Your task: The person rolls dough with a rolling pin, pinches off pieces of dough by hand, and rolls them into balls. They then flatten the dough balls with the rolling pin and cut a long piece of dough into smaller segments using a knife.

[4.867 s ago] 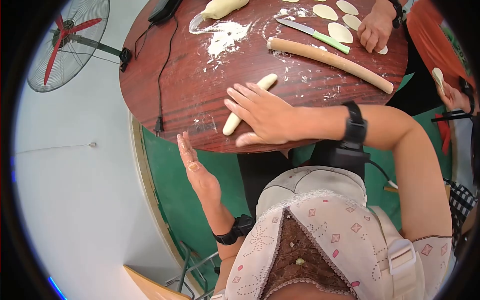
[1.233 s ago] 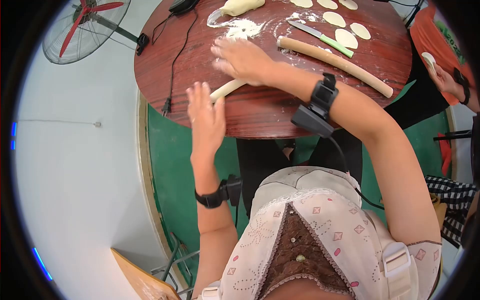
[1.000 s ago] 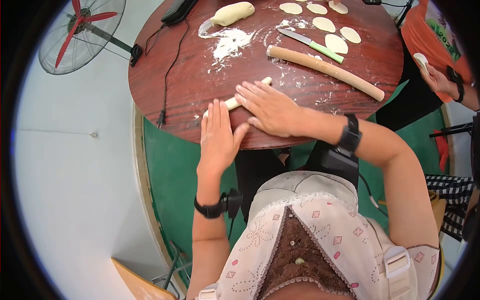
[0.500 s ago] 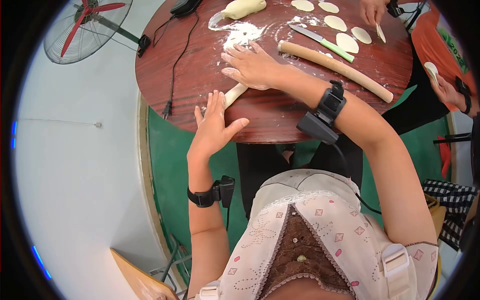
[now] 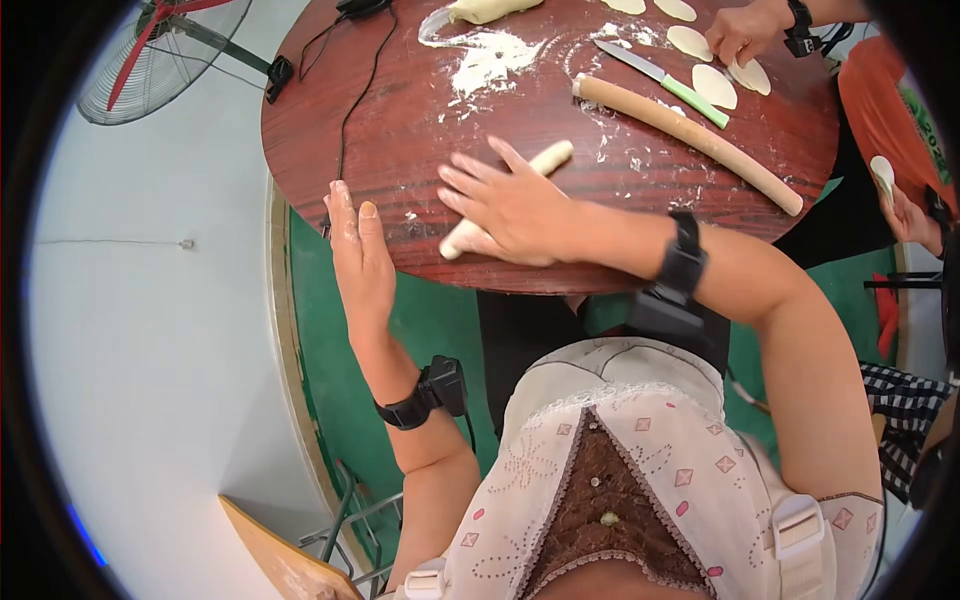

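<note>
A roll of pale dough [image 5: 552,158] lies slantwise on the dark red round table [image 5: 300,130]. My right hand [image 5: 515,212] rests flat across the roll, fingers spread, and covers its middle; both ends show. At the table's left front edge my left hand [image 5: 362,262] is raised on its side, fingers stretched out, touching no dough. Both hands have flour on the fingers. White flour [image 5: 490,65] is scattered behind the roll.
Behind and to the right are a long wooden rolling pin [image 5: 700,140], a green-handled knife [image 5: 695,100], flat dough rounds [image 5: 714,87] and a larger dough lump [image 5: 490,8]. A co-worker's hand [image 5: 745,35] touches a round. A cable [image 5: 362,100] runs along the left.
My left hand has left the dough and moved left to the table edge. My right hand has shifted slightly nearer on the roll, which now shows beyond it. The co-worker's hand has come down onto the rounds.
</note>
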### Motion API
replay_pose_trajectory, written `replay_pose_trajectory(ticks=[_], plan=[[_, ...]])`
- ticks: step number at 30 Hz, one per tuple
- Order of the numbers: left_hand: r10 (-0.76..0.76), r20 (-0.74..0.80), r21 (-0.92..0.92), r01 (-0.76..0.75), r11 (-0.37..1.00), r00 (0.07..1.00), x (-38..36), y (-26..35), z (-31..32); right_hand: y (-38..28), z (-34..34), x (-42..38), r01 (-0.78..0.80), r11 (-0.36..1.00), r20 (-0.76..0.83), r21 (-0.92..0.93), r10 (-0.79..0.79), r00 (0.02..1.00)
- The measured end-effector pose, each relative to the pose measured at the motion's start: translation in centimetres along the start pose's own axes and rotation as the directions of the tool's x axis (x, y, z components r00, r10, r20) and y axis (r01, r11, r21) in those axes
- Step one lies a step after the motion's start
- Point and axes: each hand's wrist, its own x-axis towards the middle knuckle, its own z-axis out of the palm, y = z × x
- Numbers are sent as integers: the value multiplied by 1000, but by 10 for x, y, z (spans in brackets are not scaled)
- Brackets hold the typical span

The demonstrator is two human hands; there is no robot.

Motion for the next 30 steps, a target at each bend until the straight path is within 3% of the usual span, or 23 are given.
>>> replay_pose_trajectory(ticks=[5,9,12,14,15,18,21,24,30], plan=[[52,11,137,-53,989,999,-3,4,11,27,23,77,-138,989,-35,-51,137,990],[41,-44,166,-33,986,998,-8,6,7,25,22,64,29,997,-104,-76,-37,994],[-1,-61,150,11,989,998,-18,1,-2,-5,-9,11,63,996,81,66,-68,994],[-33,-54,139,40,990,998,-26,-6,-6,-16,-2,-11,93,990,-67,111,-86,994],[-42,-49,133,48,990,998,-28,-11,-6,-15,2,-8,82,990,-53,114,-76,996],[-45,-36,126,50,991,998,-29,-12,-3,-6,8,33,-35,999,74,-4,35,997],[-36,-77,133,46,990,996,-30,0,-4,15,27,90,-105,991,13,-83,107,994],[-3,-94,161,18,987,996,-36,3,-14,21,38,108,-84,996,-98,-19,82,992],[-95,-77,116,104,988,993,-54,-16,-19,-23,5,22,56,996,103,67,-63,993]])
